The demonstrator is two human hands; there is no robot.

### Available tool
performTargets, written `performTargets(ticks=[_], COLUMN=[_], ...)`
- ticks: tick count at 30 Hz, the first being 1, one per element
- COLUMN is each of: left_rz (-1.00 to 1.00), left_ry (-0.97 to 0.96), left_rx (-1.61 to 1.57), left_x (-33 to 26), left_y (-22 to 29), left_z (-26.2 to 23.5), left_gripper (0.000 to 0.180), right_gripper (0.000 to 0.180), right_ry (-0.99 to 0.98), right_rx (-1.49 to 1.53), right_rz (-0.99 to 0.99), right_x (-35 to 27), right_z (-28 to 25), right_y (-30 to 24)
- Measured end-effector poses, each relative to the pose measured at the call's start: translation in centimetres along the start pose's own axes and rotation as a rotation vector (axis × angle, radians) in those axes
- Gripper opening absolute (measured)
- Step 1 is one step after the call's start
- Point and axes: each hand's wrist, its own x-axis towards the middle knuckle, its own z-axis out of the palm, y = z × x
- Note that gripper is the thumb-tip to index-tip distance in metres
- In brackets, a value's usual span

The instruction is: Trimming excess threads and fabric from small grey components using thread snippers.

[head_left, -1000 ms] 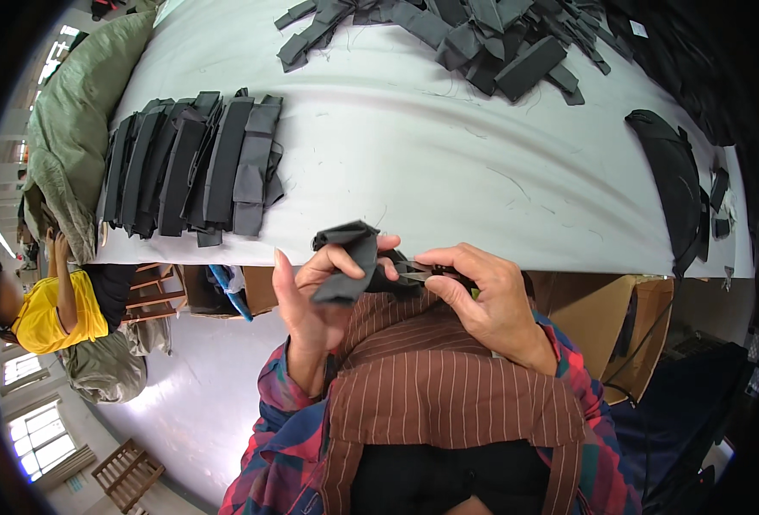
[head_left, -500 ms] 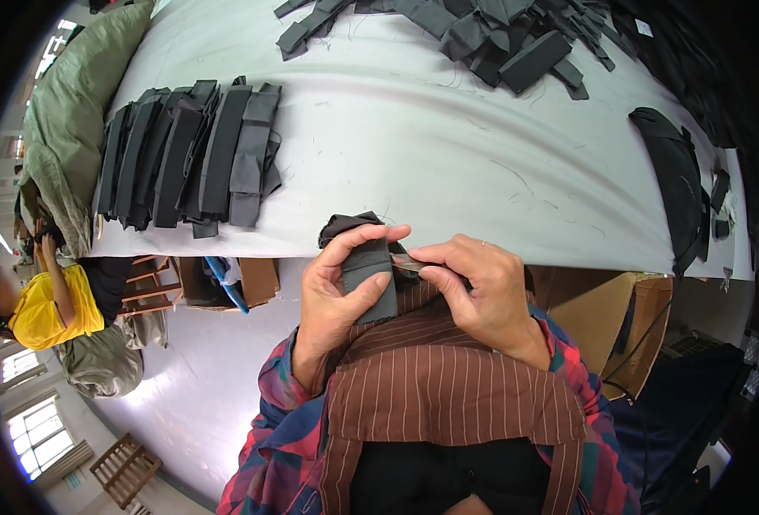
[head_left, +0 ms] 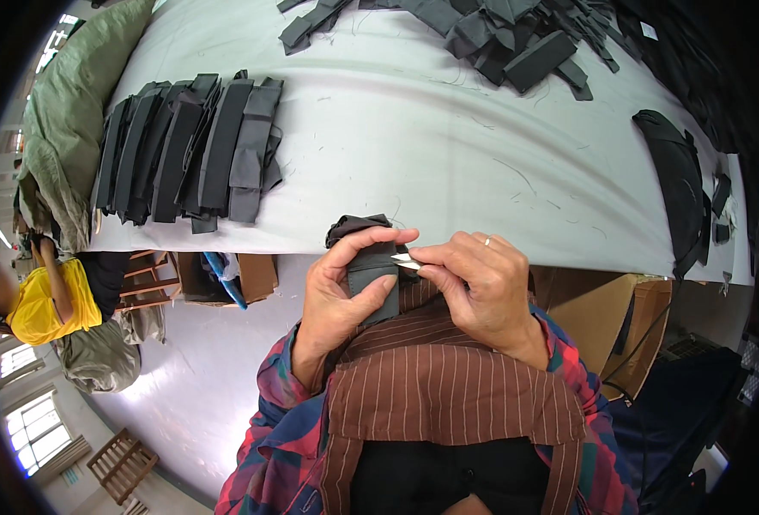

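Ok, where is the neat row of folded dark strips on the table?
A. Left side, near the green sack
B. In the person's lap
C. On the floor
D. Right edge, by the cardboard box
A: the row of strips lies on the table at left, next to the green sack.

Matt dark-grey cloth piece (head_left: 371, 275); table cover (head_left: 414, 146) smooth white cloth w/ loose threads; cardboard boxes (head_left: 628, 318) matt brown.
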Motion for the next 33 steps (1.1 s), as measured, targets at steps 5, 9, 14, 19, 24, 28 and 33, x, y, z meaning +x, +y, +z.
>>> performTargets(ticks=[5,9,14,19,24,28,33], left_rz=[-0.049,-0.043,0.015,0.045,0.043,-0.043,-0.004], left_ry=[-0.009,-0.012,-0.029,-0.031,-0.008,-0.047,-0.086], left_rx=[-0.010,0.006,0.110,0.213,0.234,0.008,0.040], left_x=[-0.1,0.2,0.2,0.0,0.0,0.1,0.5], left_y=[0.1,0.0,-0.4,-0.3,0.0,0.0,0.3], left_z=[0.0,0.4,0.6,0.9,0.9,0.4,0.8], left_gripper=[0.044,0.044,0.045,0.044,0.045,0.049,0.061], right_gripper=[0.013,0.012,0.009,0.009,0.011,0.019,0.040], right_ry=[-0.059,-0.077,-0.079,-0.113,-0.047,0.106,-0.011], right_rx=[0.037,0.175,0.089,0.038,0.271,0.619,0.446], right_rz=[-0.035,0.072,0.080,0.063,0.147,0.336,0.301], right_x=[0.3,0.1,0.2,0.4,0.6,1.0,1.5], right_z=[-0.6,-0.4,0.1,0.0,-0.1,-0.7,-0.4], right_y=[0.3,-0.2,-0.7,-1.0,-0.8,-0.1,-0.4])
